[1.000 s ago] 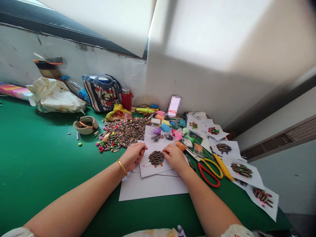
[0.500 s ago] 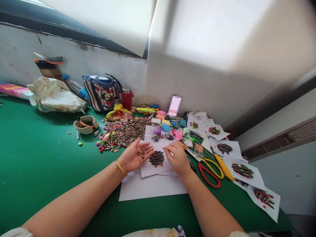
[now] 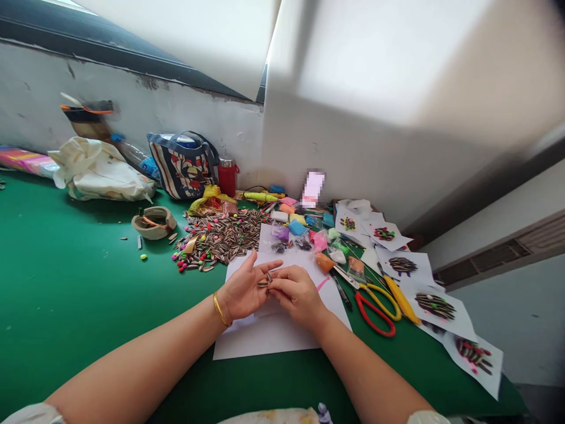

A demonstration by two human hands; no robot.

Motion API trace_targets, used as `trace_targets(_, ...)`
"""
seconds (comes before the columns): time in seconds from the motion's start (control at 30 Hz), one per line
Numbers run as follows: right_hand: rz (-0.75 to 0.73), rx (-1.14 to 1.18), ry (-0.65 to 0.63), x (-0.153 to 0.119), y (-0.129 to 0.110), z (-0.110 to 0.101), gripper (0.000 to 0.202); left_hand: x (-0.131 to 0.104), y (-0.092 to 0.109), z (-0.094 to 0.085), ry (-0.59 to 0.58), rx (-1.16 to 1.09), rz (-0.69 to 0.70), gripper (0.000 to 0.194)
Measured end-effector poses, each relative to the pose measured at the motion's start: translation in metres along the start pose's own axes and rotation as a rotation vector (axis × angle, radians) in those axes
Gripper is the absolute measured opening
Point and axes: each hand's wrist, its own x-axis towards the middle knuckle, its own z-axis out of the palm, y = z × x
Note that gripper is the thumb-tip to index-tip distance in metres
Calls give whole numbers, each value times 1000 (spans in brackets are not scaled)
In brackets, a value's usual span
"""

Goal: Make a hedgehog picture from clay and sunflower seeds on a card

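My left hand [image 3: 247,290] is palm up with its fingers stretched out, cradling a few striped sunflower seeds [image 3: 263,284] near the finger bases. Over those fingers, my right hand [image 3: 299,296] is closed in a pinch at a sunflower seed. White paper [image 3: 282,340] lies on the green table beneath both hands. The seed-covered hedgehog picture is hidden behind them. Just beyond my left hand spreads a heap of sunflower seeds [image 3: 229,235], mixed with small coloured balls.
Red-and-yellow scissors [image 3: 375,306] and a yellow cutter [image 3: 401,299] lie to the right, beside several finished seed pictures [image 3: 435,306]. Coloured clay packets [image 3: 297,228] sit behind the paper. A tape ring [image 3: 154,224], a striped bag [image 3: 183,165] and a red flask [image 3: 227,178] stand left.
My right hand has moved left from beside the hedgehog picture to the seeds in my left palm. Both hands now meet, covering the picture.
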Motion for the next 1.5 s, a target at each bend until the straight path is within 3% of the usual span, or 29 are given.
trace_targets(0.27, 14, 26, -69, 2, -4, -5, 12, 0, -3, -4, -80, -34, -14, 66)
trace_targets(0.37, 62, 85, 5, 0, -1, -9, 13, -1, -1, -2, -74, -52, -27, 64)
trace_targets(0.5, 298, 93, 194, -4, 18, -22, 16, -2, 8, 0, 35, -61, 19, 58)
trace_targets(0.6, 429, 104, 130, -9, 36, -31, 16, 2, 17, -6, 172, -61, 143, 44)
trace_targets(0.7, 532, 114, -42, -14, 48, -36, 16, 9, 25, -18, 247, -57, 231, 37)
trace_targets(0.87, 459, 33, -197, -14, 45, -37, 15, 15, 31, -30, 306, -64, 249, 36)
trace_targets(1.5, 337, -175, -220, -12, 44, -24, 14, 16, 29, -29, 314, -44, 241, 33)
